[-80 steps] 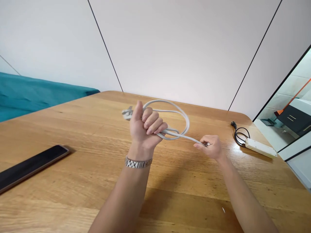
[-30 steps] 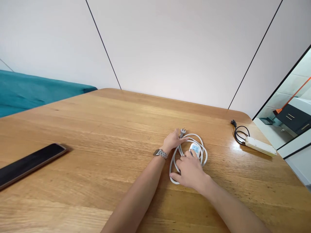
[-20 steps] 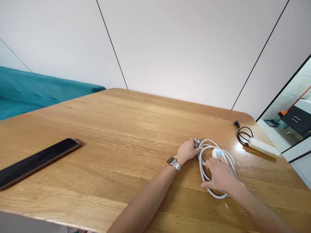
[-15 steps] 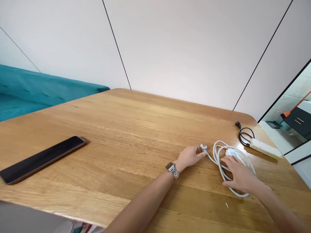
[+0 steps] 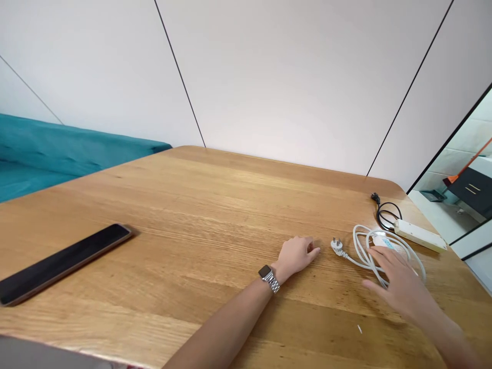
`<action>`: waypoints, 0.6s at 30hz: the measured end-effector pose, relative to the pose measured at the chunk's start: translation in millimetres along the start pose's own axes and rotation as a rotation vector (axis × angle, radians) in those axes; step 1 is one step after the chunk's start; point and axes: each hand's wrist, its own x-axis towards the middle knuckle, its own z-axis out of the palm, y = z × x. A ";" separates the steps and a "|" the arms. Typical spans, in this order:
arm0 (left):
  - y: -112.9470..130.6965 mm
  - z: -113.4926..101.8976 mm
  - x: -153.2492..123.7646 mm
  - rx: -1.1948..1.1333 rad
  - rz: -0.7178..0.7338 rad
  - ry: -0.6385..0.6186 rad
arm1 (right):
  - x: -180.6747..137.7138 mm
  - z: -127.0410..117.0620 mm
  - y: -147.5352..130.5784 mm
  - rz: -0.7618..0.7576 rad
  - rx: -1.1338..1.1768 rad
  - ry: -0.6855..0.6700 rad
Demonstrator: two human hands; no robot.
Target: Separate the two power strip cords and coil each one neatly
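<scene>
White cable coil (image 5: 365, 246) | half hidden by right hand (image 5: 400, 282) | contact unclear

Bright, even daylight, soft faint shadows, mild sheen on the table (image 5: 200, 215), wide-angle bending at the edges.

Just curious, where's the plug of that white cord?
The plug lies on the table, right of centre in the head view, between the left hand and the coiled cord.

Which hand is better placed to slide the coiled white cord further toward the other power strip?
Probably the right. The right hand lies over the coiled white cord, fingers spread, nearest the beige power strip. The left hand rests on the table, short of the plug.
</scene>
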 end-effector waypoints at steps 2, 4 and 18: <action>-0.2 -0.6 -0.7 -0.001 0.005 -0.003 | 10.5 4.0 -27.3 -0.019 0.032 0.051; -0.4 -0.8 -1.6 -0.005 0.013 -0.006 | 22.1 13.8 -51.1 -0.044 0.080 0.106; -2.5 3.6 0.4 0.020 0.048 -0.013 | -19.0 13.8 -128.2 -0.186 1.136 -0.423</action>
